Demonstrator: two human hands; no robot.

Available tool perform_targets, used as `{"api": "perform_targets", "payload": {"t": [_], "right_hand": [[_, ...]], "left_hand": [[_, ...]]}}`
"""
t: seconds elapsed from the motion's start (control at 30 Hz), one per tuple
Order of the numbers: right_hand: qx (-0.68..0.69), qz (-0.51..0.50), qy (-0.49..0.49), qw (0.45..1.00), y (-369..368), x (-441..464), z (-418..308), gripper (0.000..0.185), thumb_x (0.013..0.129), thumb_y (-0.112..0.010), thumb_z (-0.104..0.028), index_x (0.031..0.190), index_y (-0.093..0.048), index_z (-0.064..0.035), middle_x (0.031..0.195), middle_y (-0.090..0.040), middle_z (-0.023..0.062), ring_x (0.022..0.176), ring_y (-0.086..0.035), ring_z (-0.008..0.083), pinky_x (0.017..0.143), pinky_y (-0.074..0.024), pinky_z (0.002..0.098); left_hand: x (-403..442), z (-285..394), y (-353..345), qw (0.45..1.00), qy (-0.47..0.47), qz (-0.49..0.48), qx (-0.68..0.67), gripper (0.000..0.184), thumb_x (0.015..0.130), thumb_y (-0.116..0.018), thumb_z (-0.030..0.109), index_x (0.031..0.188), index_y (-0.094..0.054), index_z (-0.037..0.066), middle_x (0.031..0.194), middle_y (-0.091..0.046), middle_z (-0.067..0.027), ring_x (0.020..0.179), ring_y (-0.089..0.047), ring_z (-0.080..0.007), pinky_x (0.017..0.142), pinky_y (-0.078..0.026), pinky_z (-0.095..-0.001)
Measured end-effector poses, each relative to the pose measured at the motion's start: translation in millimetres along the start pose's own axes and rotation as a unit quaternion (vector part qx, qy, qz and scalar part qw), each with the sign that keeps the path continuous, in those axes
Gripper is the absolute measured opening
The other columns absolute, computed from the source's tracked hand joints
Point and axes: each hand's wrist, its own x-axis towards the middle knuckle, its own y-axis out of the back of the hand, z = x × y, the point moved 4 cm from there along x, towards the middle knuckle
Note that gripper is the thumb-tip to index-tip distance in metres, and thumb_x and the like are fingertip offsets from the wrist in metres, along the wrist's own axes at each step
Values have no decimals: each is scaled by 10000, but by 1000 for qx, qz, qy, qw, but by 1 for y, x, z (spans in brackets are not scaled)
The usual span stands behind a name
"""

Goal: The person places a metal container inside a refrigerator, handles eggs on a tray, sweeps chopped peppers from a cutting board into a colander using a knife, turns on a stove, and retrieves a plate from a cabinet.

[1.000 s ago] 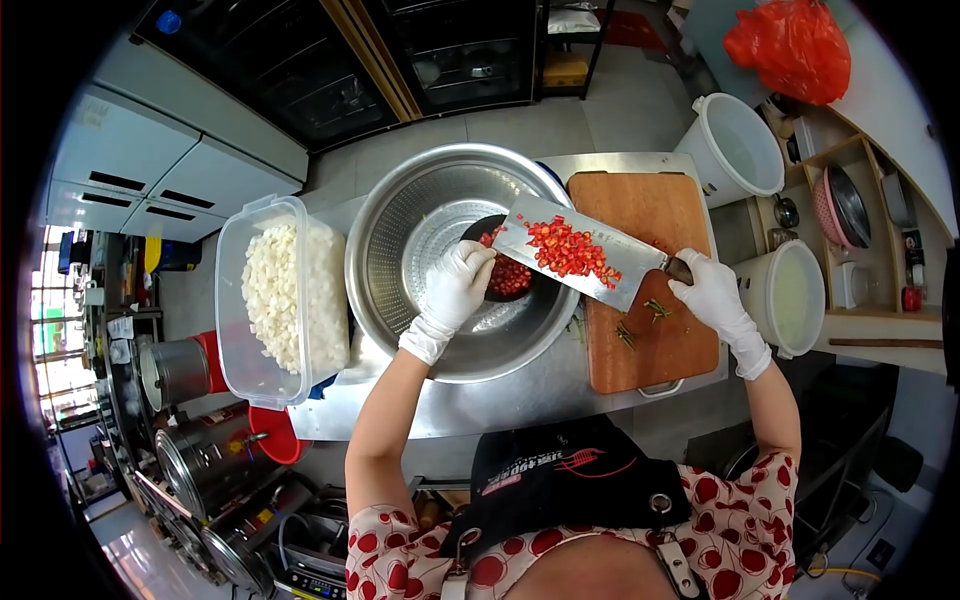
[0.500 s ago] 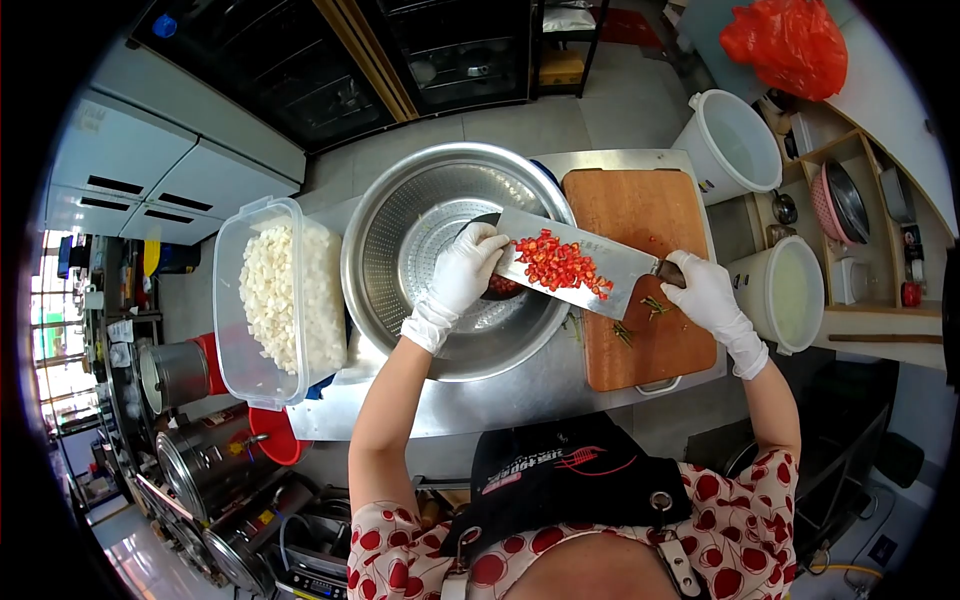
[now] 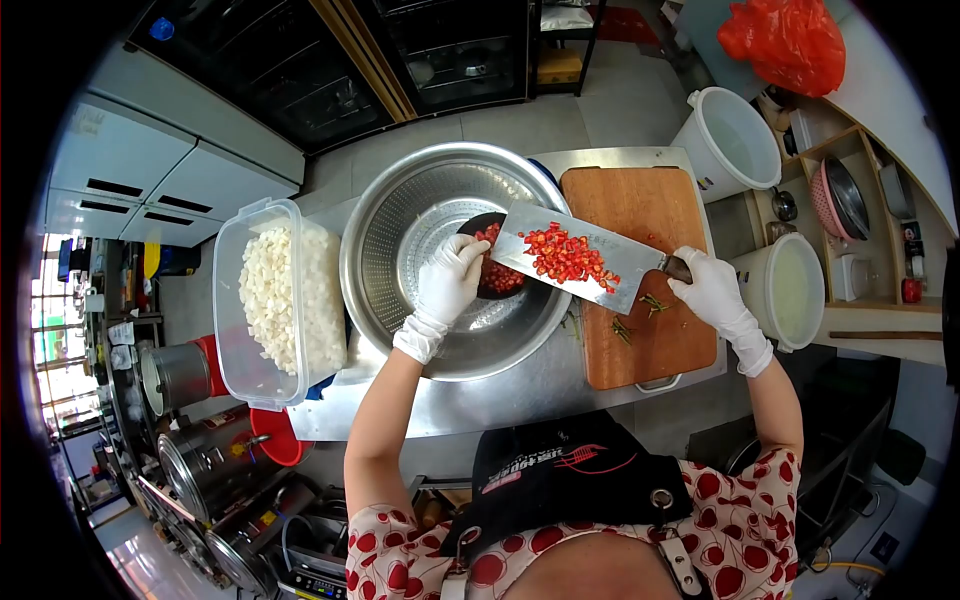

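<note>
My right hand [image 3: 715,292], in a white glove, is closed round the handle of a cleaver [image 3: 640,260]. The blade lies nearly flat, bearing a heap of chopped red chillies [image 3: 560,255]. Its far end overlaps a dark bowl [image 3: 497,220] that has more chopped chillies in it. My left hand [image 3: 445,287], also gloved, has its fingers closed at the bowl's left rim. Both the bowl and that hand are over a large steel basin [image 3: 375,330] with a perforated colander [image 3: 400,205] inside. Part of the bowl is hidden by the blade and fingers.
Right of the basin, a wooden cutting board [image 3: 625,200] holds green stem scraps [image 3: 622,330]. A clear tub [image 3: 230,335] of white diced pieces [image 3: 268,295] stands on the left. White buckets [image 3: 715,190] stand beyond the board, and a steel table [image 3: 400,410] carries the basin.
My left hand has drawn back leftward and down from the blade's end, so more of the dark bowl shows. The cleaver with the chillies has shifted slightly right.
</note>
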Motion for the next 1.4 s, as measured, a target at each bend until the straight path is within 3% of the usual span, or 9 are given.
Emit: {"api": "perform_targets", "payload": {"t": [0.13,0.37,0.57,0.87,1.4], "right_hand": [[3,-10,3,1000,0,2,-1,319,727,-680,-203,986,-591,-39,887,-647,163,810,-630,330,717,-496,405],[4,-10,26,1000,-6,8,-6,306,733,-670,-205,981,-589,-43,900,-646,161,822,-629,327,717,-492,403],[11,-30,21,999,-4,10,-12,277,742,-658,-199,959,-578,-48,908,-644,161,827,-626,327,718,-488,408],[17,-36,20,999,-9,11,-11,260,745,-655,-190,946,-573,-47,906,-643,161,827,-624,331,724,-484,410],[3,-25,-4,1000,-3,7,-4,324,727,-682,-186,996,-586,-32,911,-643,158,828,-627,329,736,-493,410]], "left_hand": [[14,19,0,998,-23,-26,-61,243,787,-616,18,1028,-637,51,1000,-615,-96,897,-615,-258,764,-502,-318],[30,38,-3,994,-74,-79,-31,319,775,-601,-4,1088,-627,51,1098,-586,-95,977,-580,-273,821,-496,-327],[32,39,-8,987,-106,-122,-1,301,773,-607,21,1070,-636,57,1067,-600,-76,940,-583,-260,796,-504,-340],[23,24,-11,993,-77,-84,-24,217,777,-630,46,993,-647,32,978,-627,-93,878,-600,-271,769,-503,-349],[8,0,-5,991,-72,-107,-34,200,766,-614,13,962,-644,38,968,-621,-96,885,-599,-277,778,-501,-355]]}}
